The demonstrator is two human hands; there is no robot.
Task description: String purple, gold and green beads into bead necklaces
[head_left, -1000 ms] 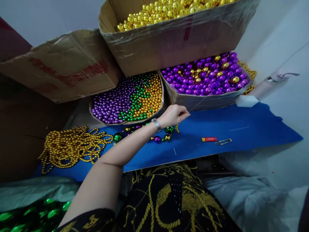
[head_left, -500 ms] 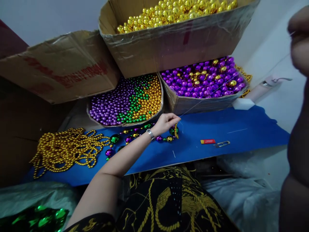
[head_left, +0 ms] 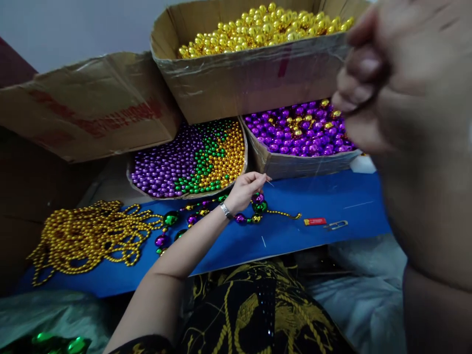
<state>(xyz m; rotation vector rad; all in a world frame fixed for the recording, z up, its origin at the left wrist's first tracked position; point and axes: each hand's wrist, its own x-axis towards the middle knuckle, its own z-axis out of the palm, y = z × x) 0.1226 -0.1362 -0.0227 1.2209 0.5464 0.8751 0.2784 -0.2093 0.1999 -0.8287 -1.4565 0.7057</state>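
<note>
My left hand (head_left: 245, 191), with a watch at the wrist, pinches a thin thread end (head_left: 270, 182) above the blue table cover. Close to the camera at the right, my right hand (head_left: 383, 83) is blurred with its fingers curled; whatever it may grip is too small to make out. Below my left hand lies a string of large green, purple and gold beads (head_left: 240, 218). From it a thin gold bead strand (head_left: 282, 213) stretches to the right. A heap of gold bead strands (head_left: 88, 238) rests at the left of the blue cover (head_left: 236, 248).
Boxes stand behind: one of gold beads (head_left: 254, 78), one of purple beads (head_left: 313, 164), one of mixed beads (head_left: 210, 191), and a closed-sided carton (head_left: 121, 105). A red packet (head_left: 314, 221) and small metal snips (head_left: 337, 225) lie at the right.
My right hand has come in from the right edge toward the middle. The gold strand, which hung by my left hand, now lies stretched out on the cover.
</note>
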